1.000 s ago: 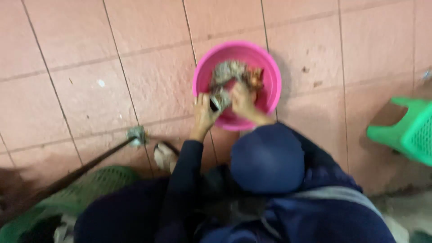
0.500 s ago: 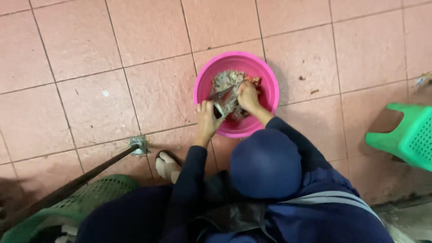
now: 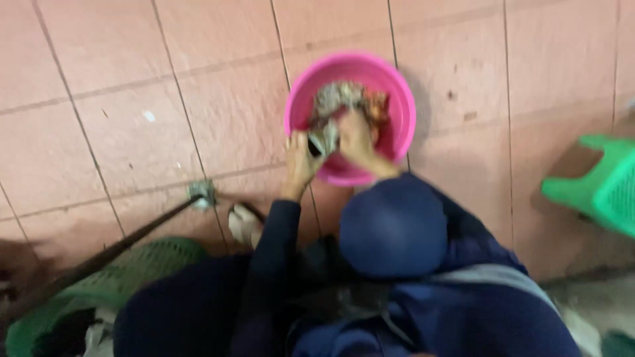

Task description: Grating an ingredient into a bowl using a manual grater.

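A round pink basin (image 3: 401, 99) sits on the pink tiled floor and holds a heap of wet grey and orange-brown cloth (image 3: 340, 96). My left hand (image 3: 299, 158) is at the basin's near rim, closed on a grey bunch of that cloth (image 3: 324, 140). My right hand (image 3: 357, 135) is inside the basin and presses on the same bunch from the right. Both arms wear dark blue sleeves. A dark blue head covering (image 3: 393, 225) hides the near part of the basin.
A green plastic stool (image 3: 595, 188) stands at the right edge. A green mesh basket (image 3: 132, 264) lies at the lower left. A dark hose (image 3: 99, 258) runs to a floor drain (image 3: 202, 192). A sandalled foot (image 3: 245, 221) rests beside the drain.
Both hands stay on the grey cloth in the basin; the right hand has shifted a little lower onto the bunch. The picture is now blurrier.
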